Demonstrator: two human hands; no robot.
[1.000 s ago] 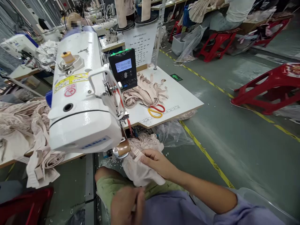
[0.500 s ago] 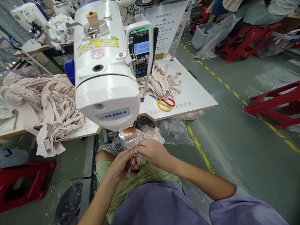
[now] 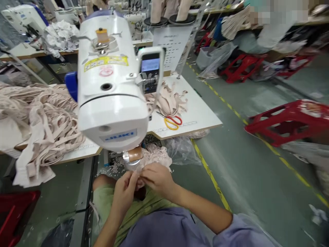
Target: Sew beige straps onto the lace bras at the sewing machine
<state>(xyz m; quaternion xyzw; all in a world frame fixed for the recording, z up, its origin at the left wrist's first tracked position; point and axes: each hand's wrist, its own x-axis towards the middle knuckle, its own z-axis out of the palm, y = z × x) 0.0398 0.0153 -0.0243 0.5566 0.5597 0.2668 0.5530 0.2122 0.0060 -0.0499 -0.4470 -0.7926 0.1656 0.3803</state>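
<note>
My left hand and my right hand meet above my lap, fingers pinched on a pale pink piece of fabric. Only small parts of that piece show between the fingers. Just beyond my hands is the lower arm of a white sewing machine. A heap of pale pink lace fabric lies right behind my right hand, below the table level. Both thumbs press near each other, the left one pointing up and forward. Motion blur hides the finer detail of the grip.
Red-and-yellow-handled scissors lie on the white table beside a bundle of beige straps. On the left, a large pile of beige garments hangs over the table edge. Red stools stand on the floor; a person sits at the back right.
The view has turned to the right, so the machine and tables appear further left. My hands stay together by the machine's lower arm; my left thumb has straightened upward on the fabric.
</note>
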